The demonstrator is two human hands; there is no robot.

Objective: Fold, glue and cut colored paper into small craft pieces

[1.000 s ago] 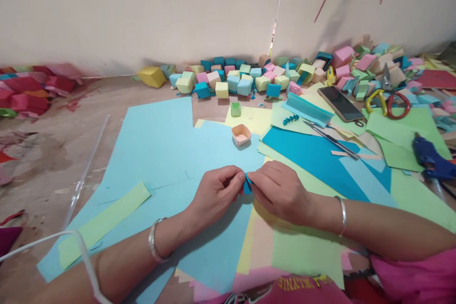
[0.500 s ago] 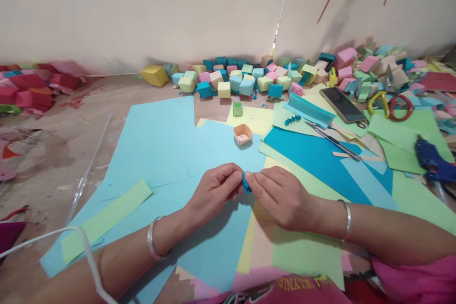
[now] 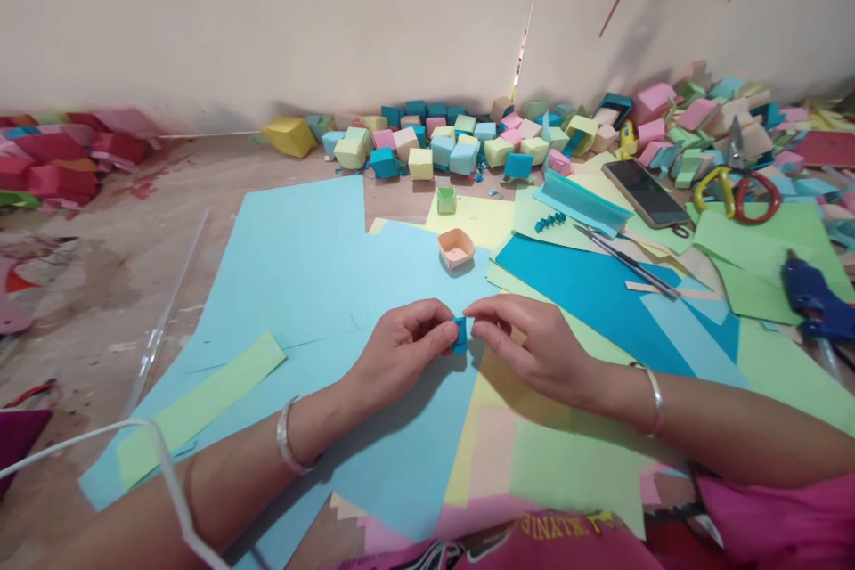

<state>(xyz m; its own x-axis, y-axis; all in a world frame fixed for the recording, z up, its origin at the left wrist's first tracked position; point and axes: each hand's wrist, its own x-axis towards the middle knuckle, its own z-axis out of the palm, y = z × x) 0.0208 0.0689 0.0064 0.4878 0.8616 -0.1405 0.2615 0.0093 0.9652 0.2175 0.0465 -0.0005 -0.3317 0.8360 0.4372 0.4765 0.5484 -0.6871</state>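
A small folded piece of dark blue paper (image 3: 460, 334) is pinched between both my hands above the light blue sheet (image 3: 300, 267). My left hand (image 3: 401, 352) is curled, thumb and fingers closed on the piece's left side. My right hand (image 3: 527, 346) pinches its right side with thumb and forefinger. Both wrists wear silver bangles. Just beyond my hands sits a small open peach paper box (image 3: 456, 248), and farther back a tiny green box (image 3: 446, 199).
Coloured paper sheets cover the floor. A row of folded paper cubes (image 3: 434, 147) lines the wall. To the right lie a phone (image 3: 645, 192), scissors (image 3: 735, 187), a blue glue gun (image 3: 815, 303) and a dark blue sheet (image 3: 588, 294). A green strip (image 3: 200, 405) lies left.
My hands have shifted slightly; the blue piece now shows as a small squarish fold between the fingertips, where before it was mostly hidden and narrower.
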